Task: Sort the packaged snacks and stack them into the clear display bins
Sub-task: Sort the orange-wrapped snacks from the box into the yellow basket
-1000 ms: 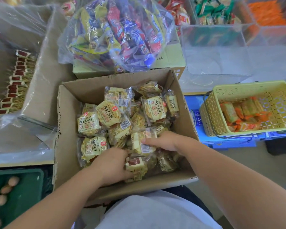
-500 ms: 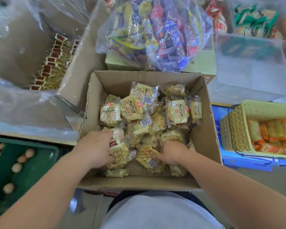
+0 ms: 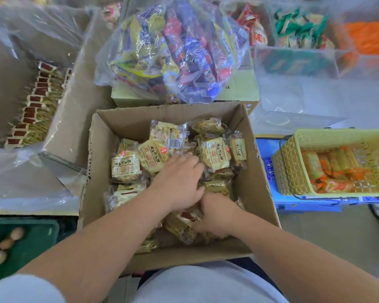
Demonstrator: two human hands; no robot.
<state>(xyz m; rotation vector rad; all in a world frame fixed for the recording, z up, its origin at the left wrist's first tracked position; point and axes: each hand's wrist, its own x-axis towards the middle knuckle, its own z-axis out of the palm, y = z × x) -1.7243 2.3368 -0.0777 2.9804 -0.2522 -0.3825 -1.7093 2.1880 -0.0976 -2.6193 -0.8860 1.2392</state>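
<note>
Inside the cardboard box (image 3: 260, 182), your left hand (image 3: 179, 182) spreads flat over the stone-cake packets (image 3: 214, 155), apparently gathering; your right hand (image 3: 217, 215) curls on near-side packets, grip hidden.

Both hands reach into an open cardboard box (image 3: 260, 171) heaped with yellow snack packets (image 3: 125, 166). The left hand (image 3: 179, 182) lies palm down over the middle of the pile; the right hand (image 3: 219, 213) is just beside it, fingers curled among packets near the box's front. A yellow basket (image 3: 293, 167) with orange-wrapped snacks (image 3: 337, 171) stands to the right, a clear bag of mixed snacks (image 3: 179, 51) behind the box.
</note>
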